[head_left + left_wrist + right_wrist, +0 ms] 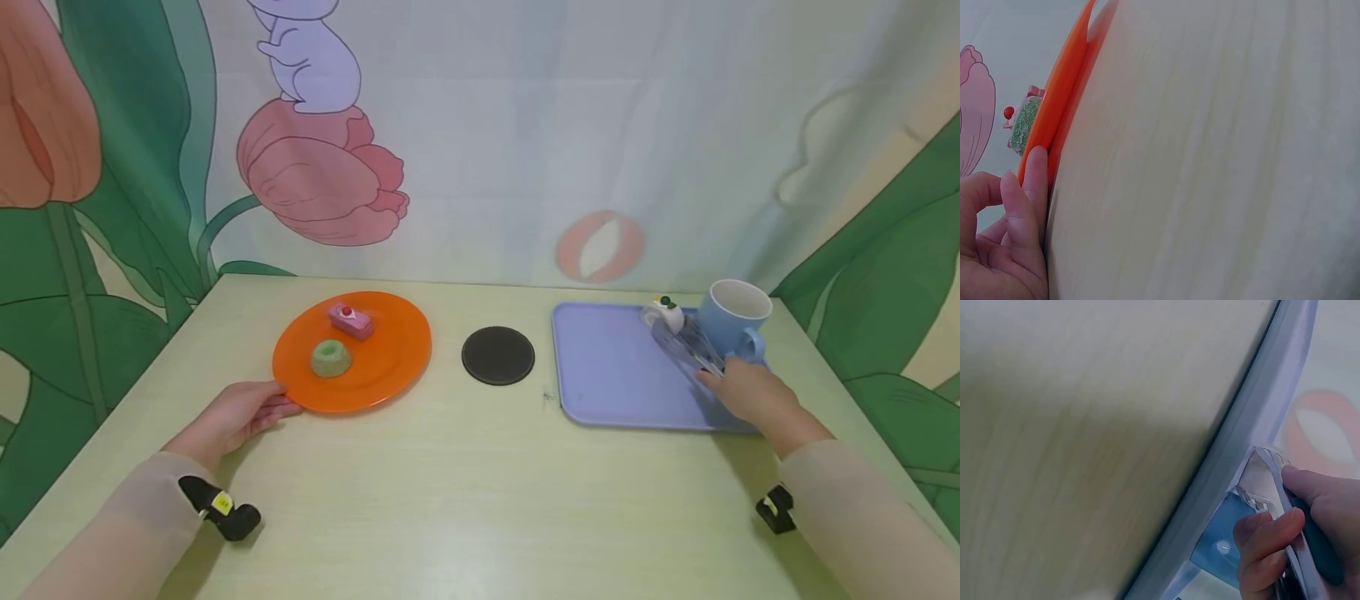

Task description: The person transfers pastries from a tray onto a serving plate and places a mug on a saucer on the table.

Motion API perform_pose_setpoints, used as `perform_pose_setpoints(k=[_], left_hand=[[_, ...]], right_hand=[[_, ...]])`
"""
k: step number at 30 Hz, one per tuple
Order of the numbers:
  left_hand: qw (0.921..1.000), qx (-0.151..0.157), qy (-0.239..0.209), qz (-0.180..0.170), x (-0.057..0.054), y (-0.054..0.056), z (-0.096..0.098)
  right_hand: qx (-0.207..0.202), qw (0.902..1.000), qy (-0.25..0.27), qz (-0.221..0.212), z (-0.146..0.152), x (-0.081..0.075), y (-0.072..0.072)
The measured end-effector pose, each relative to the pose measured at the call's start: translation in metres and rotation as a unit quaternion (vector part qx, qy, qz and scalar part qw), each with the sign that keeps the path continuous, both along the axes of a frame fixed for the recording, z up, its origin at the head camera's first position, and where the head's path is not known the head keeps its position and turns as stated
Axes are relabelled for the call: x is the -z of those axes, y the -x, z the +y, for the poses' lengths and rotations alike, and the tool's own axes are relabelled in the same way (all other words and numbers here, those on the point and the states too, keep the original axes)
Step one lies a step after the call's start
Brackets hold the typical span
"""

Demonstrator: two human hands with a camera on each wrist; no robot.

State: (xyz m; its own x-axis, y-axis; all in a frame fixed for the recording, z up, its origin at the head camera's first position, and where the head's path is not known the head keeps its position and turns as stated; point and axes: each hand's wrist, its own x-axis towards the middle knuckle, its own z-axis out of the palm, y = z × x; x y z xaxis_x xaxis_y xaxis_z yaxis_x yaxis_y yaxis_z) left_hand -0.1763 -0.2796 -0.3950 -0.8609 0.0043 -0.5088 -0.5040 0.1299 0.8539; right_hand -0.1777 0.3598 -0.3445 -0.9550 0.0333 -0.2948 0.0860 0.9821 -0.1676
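Note:
At the left, my left hand (243, 415) pinches the near left rim of an orange plate (401, 358). On the plate sit a pink cake slice (351, 321) with a red berry on top and a green ring-shaped cake (331, 358). My right hand (753, 396) grips metal tongs (686, 346), whose teal handle (1317, 547) shows in the right wrist view. The tong tips are at a white cake (664, 313) with green and yellow topping, on the lilac tray (607, 375); whether they hold it I cannot tell.
A blue mug (731, 321) stands at the tray's far right, close beside the tongs and my right hand. Between plate and tray lies a black round disc (498, 355) on the pale table (465, 492). A printed curtain (480, 142) hangs behind the table.

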Motion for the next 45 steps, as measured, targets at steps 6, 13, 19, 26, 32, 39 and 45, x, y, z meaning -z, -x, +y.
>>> perform_pose_setpoints(k=[6, 13, 19, 26, 32, 39, 45], left_hand=[[1.0000, 0.003, 0.005, 0.000, 0.003, 0.001, 0.000], [0.9999, -0.002, 0.007, -0.008, 0.002, 0.001, 0.000], [1.0000, -0.002, 0.005, -0.007, 0.000, 0.001, 0.001], [1.0000, 0.000, 0.001, -0.002, 0.000, 0.000, 0.000], [0.9998, -0.004, 0.018, -0.008, -0.001, 0.000, 0.001], [0.9997, -0.006, 0.022, -0.013, 0.000, 0.000, 0.001], [0.9997, -0.008, 0.020, -0.012, 0.000, 0.001, 0.001]], right_hand=[[0.011, 0.9999, -0.001, -0.012, 0.003, 0.000, 0.000], [0.003, 1.0000, -0.002, -0.002, 0.004, 0.000, -0.002], [-0.021, 0.9995, 0.001, 0.023, 0.006, 0.001, -0.006], [-0.027, 0.9992, 0.001, 0.028, 0.009, 0.002, -0.010], [-0.029, 0.9989, 0.001, 0.036, 0.009, 0.000, -0.014], [-0.034, 0.9984, 0.001, 0.044, 0.009, -0.001, -0.016], [-0.038, 0.9978, 0.003, 0.055, 0.009, -0.001, -0.018]])
